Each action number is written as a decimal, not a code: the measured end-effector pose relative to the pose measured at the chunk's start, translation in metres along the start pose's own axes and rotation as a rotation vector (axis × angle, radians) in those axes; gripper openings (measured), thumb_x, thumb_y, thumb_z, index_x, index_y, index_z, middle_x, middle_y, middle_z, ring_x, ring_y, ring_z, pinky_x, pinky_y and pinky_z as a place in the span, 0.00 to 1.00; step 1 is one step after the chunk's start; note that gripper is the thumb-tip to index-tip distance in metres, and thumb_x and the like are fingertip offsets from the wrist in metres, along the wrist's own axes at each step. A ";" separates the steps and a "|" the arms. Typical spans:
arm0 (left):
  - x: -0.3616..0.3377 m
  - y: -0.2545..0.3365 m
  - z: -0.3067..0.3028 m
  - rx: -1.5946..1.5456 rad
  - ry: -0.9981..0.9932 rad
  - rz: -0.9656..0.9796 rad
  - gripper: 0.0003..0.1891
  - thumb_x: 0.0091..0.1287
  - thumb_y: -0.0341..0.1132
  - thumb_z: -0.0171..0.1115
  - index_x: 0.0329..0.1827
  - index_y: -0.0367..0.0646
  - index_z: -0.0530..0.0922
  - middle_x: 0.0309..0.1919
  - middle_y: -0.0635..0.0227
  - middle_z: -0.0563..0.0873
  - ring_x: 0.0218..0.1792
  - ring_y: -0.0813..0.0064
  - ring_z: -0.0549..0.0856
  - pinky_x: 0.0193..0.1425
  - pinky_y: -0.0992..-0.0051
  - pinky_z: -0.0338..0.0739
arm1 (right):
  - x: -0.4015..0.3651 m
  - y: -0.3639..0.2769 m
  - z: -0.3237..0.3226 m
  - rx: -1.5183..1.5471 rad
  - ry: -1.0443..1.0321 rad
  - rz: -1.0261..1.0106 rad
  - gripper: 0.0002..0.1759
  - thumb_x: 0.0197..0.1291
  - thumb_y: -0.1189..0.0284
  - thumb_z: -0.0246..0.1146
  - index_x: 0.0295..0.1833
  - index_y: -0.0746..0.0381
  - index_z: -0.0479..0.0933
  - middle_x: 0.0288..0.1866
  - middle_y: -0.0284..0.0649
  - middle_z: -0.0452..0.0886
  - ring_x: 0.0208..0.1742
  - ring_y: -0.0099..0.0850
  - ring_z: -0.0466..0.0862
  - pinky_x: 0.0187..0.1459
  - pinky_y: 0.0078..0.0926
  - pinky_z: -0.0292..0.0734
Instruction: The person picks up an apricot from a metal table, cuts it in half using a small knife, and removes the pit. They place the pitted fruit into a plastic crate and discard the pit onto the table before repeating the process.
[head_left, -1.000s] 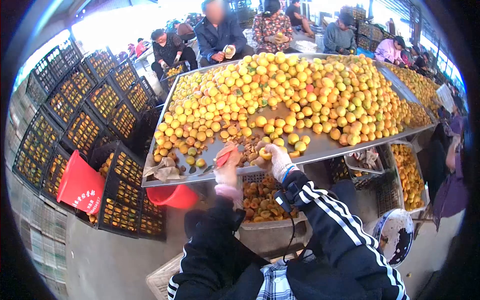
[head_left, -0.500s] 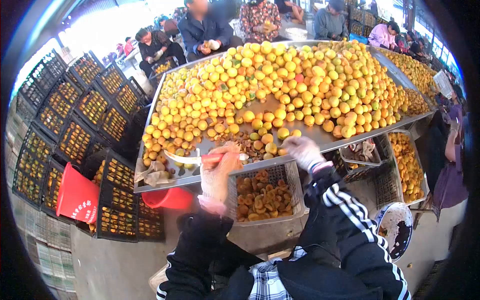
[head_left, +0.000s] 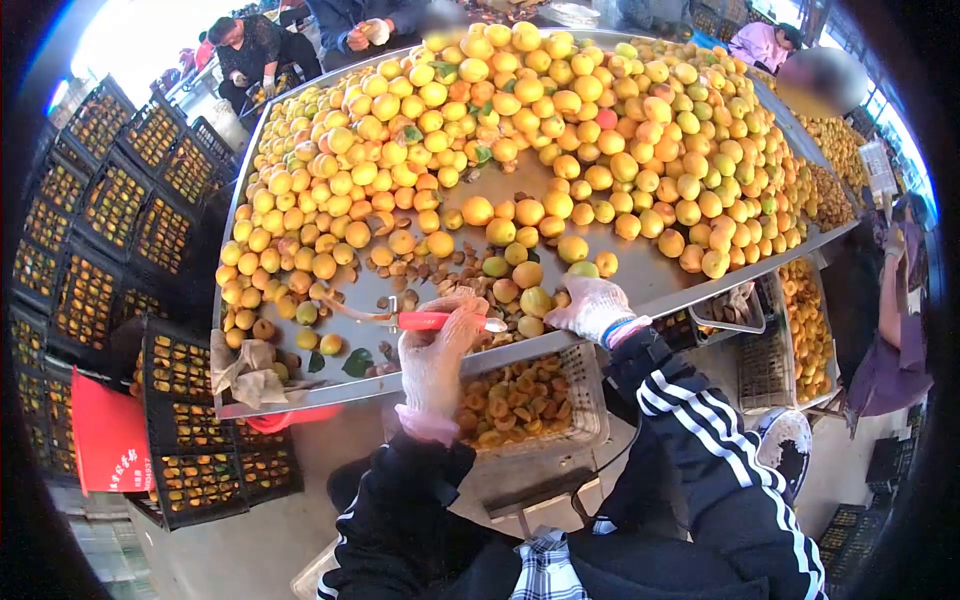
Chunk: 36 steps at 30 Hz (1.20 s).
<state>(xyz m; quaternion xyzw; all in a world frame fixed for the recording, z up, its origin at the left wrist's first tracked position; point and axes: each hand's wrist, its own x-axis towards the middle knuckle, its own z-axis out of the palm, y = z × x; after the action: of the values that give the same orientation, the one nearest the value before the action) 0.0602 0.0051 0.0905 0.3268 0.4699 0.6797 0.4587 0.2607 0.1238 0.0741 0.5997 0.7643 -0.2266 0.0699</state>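
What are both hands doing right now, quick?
Left hand: closed on red-handled knife.
Right hand: beside an apricot; grip cannot be told.

A red-handled knife (head_left: 440,321) is gripped in the gloved left hand (head_left: 432,352) at the lower centre of the frame, with its thin curved blade pointed left over the metal table (head_left: 660,285). The gloved right hand (head_left: 595,308) is laid at the table's near edge, just beside a yellow-green fruit (head_left: 535,300). The upper half of the frame is filled by a heap of yellow-orange fruit (head_left: 560,120), brown pits (head_left: 440,272) are scattered on the table before the hands, a mesh basket (head_left: 590,400) of halved fruit is seen below the table edge, and black crates (head_left: 110,200) are stacked at the left above a red bucket (head_left: 105,440).
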 end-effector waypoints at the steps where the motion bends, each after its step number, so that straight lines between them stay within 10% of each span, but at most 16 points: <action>1: -0.003 -0.001 -0.002 -0.006 0.012 0.004 0.10 0.69 0.29 0.65 0.51 0.35 0.82 0.43 0.61 0.88 0.44 0.76 0.86 0.48 0.79 0.79 | 0.002 0.002 0.003 0.073 0.025 -0.051 0.29 0.51 0.50 0.69 0.53 0.57 0.80 0.47 0.51 0.85 0.53 0.46 0.84 0.54 0.42 0.78; 6: -0.009 0.003 -0.014 0.153 -0.031 -0.055 0.09 0.73 0.32 0.60 0.47 0.35 0.81 0.37 0.67 0.86 0.39 0.80 0.83 0.44 0.78 0.77 | -0.011 0.016 0.003 0.728 0.216 -0.242 0.30 0.56 0.57 0.72 0.61 0.60 0.76 0.49 0.42 0.84 0.49 0.37 0.86 0.51 0.32 0.81; 10: -0.020 -0.004 -0.013 0.330 -0.170 0.060 0.09 0.74 0.34 0.59 0.44 0.35 0.80 0.32 0.70 0.82 0.34 0.81 0.79 0.41 0.77 0.76 | -0.022 -0.013 0.009 1.836 -0.103 -0.490 0.41 0.59 0.54 0.72 0.70 0.66 0.66 0.55 0.39 0.79 0.50 0.28 0.83 0.49 0.26 0.82; 15: -0.030 0.008 -0.002 0.544 -0.305 0.102 0.08 0.71 0.30 0.61 0.46 0.34 0.79 0.31 0.68 0.83 0.35 0.80 0.82 0.40 0.77 0.77 | -0.029 -0.022 0.010 1.878 -0.237 -0.666 0.41 0.61 0.58 0.71 0.74 0.65 0.63 0.58 0.38 0.79 0.51 0.29 0.80 0.53 0.26 0.74; 22: -0.023 -0.001 0.009 0.382 -0.214 -0.037 0.07 0.70 0.29 0.62 0.47 0.36 0.82 0.34 0.70 0.85 0.36 0.79 0.83 0.41 0.76 0.78 | -0.106 0.102 -0.031 1.865 0.166 -0.639 0.37 0.63 0.57 0.69 0.71 0.64 0.67 0.55 0.38 0.79 0.47 0.25 0.79 0.45 0.23 0.73; 26: -0.028 -0.011 0.014 0.316 -0.225 0.034 0.09 0.73 0.35 0.57 0.41 0.38 0.80 0.32 0.69 0.83 0.32 0.78 0.78 0.36 0.76 0.72 | -0.199 0.206 -0.036 1.115 0.915 0.150 0.25 0.65 0.64 0.64 0.64 0.66 0.74 0.47 0.40 0.84 0.41 0.28 0.83 0.45 0.29 0.80; 28: -0.032 -0.014 0.020 0.350 -0.205 0.065 0.09 0.73 0.35 0.56 0.44 0.37 0.80 0.33 0.68 0.84 0.32 0.77 0.79 0.37 0.75 0.73 | -0.238 0.253 -0.019 0.185 1.025 0.412 0.31 0.62 0.58 0.66 0.64 0.66 0.74 0.50 0.48 0.84 0.43 0.38 0.86 0.46 0.36 0.81; 32: -0.035 -0.014 0.021 0.357 -0.195 -0.036 0.10 0.72 0.35 0.60 0.46 0.37 0.83 0.35 0.71 0.86 0.33 0.81 0.82 0.38 0.79 0.76 | -0.287 0.302 0.017 -0.242 0.456 0.832 0.30 0.58 0.59 0.65 0.64 0.61 0.75 0.57 0.50 0.83 0.55 0.46 0.84 0.54 0.42 0.79; 36: -0.040 -0.006 0.022 0.359 -0.149 -0.109 0.10 0.71 0.36 0.62 0.42 0.37 0.81 0.27 0.71 0.84 0.27 0.82 0.80 0.32 0.80 0.73 | -0.290 0.407 0.090 -0.312 0.387 0.868 0.30 0.53 0.59 0.66 0.61 0.59 0.77 0.56 0.53 0.83 0.56 0.50 0.83 0.56 0.44 0.79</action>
<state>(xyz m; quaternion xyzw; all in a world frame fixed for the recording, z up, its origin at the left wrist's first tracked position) 0.0957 -0.0241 0.0923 0.4269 0.5651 0.5332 0.4626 0.7101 -0.0991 -0.0031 0.8758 0.4681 0.0559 0.1036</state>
